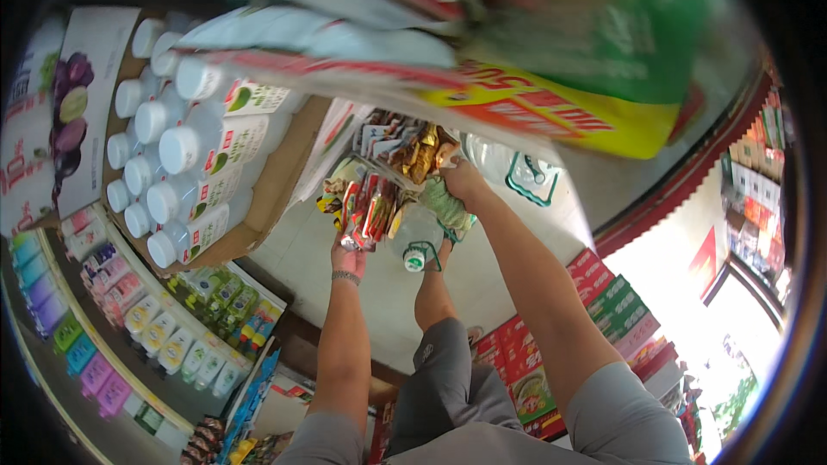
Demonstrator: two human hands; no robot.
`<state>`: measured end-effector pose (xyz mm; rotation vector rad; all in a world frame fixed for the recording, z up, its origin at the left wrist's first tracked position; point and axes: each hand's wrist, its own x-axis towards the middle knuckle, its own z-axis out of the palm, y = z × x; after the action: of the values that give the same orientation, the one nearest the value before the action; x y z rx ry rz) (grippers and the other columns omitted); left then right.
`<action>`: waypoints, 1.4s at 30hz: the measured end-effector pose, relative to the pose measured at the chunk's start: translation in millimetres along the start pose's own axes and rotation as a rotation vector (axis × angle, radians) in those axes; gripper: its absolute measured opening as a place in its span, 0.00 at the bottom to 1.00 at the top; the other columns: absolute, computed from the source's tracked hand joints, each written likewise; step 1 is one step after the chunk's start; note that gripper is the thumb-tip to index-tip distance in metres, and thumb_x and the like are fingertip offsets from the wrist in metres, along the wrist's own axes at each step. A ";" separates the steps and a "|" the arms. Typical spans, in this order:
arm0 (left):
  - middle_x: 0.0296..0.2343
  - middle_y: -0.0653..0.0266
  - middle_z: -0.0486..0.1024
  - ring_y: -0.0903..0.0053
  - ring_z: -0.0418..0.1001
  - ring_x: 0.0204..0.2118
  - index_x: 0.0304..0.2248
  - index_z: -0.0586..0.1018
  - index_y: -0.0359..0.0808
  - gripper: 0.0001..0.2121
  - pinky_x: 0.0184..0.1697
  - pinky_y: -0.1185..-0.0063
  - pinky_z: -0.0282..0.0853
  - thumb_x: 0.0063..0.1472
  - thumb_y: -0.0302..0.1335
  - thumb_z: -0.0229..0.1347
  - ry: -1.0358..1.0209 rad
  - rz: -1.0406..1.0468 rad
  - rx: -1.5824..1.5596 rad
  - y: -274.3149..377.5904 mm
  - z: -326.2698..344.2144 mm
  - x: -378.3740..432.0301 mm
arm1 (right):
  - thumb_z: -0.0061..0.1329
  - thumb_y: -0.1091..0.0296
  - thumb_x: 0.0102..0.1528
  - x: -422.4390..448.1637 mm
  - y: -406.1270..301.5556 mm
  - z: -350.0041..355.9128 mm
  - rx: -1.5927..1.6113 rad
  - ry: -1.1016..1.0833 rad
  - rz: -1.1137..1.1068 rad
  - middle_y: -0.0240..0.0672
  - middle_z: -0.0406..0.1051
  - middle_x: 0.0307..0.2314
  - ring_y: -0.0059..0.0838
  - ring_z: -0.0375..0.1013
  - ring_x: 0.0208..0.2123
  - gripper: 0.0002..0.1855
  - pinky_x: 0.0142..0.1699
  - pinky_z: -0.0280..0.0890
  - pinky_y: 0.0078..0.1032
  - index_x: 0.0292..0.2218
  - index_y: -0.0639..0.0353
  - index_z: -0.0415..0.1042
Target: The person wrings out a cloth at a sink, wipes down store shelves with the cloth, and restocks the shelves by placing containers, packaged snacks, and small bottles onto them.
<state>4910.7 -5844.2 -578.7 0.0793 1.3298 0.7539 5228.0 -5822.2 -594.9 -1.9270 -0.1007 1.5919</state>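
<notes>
My left hand (349,260), with a metal band at its wrist, grips the near left side of a bunch of red snack packets (369,210). The packets hide part of its fingers. In my right hand (464,179) is a bunched pale green cloth (444,203), held beside the display box. Gold-wrapped and dark packets (413,148) fill the box's compartments beyond the red ones. Below the cloth, a large clear water bottle (415,236) with a green handle and cap is partly covered by the packets.
Open cartons of white-capped bottles (179,150) stand at the left, above curved shelves of toiletries (142,316). Stacked bags (555,97) overhang the top, blurred. More large water bottles (533,171) lie beyond my right hand. Red cartons (523,361) are near my legs.
</notes>
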 end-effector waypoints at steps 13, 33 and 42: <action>0.41 0.62 0.73 0.71 0.73 0.40 0.46 0.70 0.33 0.16 0.41 0.73 0.71 0.57 0.23 0.52 -0.006 -0.019 -0.026 7.1 -5.1 35.9 | 0.47 0.60 0.53 9.0 -14.4 18.0 -0.053 -0.036 0.117 0.48 0.69 0.43 0.43 0.71 0.41 0.26 0.41 0.66 0.35 0.50 0.65 0.64; 0.46 0.58 0.70 0.67 0.71 0.44 0.52 0.64 0.35 0.23 0.41 0.70 0.72 0.60 0.37 0.48 -0.248 0.071 0.276 136.3 92.0 -342.4 | 0.41 0.68 0.55 -314.9 -21.5 -147.1 -0.043 -0.112 0.194 0.29 0.72 0.27 0.17 0.67 0.31 0.14 0.40 0.63 0.20 0.41 0.65 0.71; 0.46 0.58 0.70 0.70 0.72 0.43 0.53 0.64 0.36 0.24 0.41 0.71 0.72 0.61 0.41 0.45 -0.932 -0.207 0.616 170.0 211.8 -387.7 | 0.43 0.68 0.50 -628.4 153.7 -139.7 0.344 0.676 -0.271 0.40 0.71 0.24 0.27 0.70 0.28 0.21 0.34 0.64 0.28 0.46 0.66 0.67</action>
<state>5006.9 -5845.8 -115.2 0.6886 0.6054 0.0532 5136.9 -6276.8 -122.6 -1.9642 0.1764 0.6760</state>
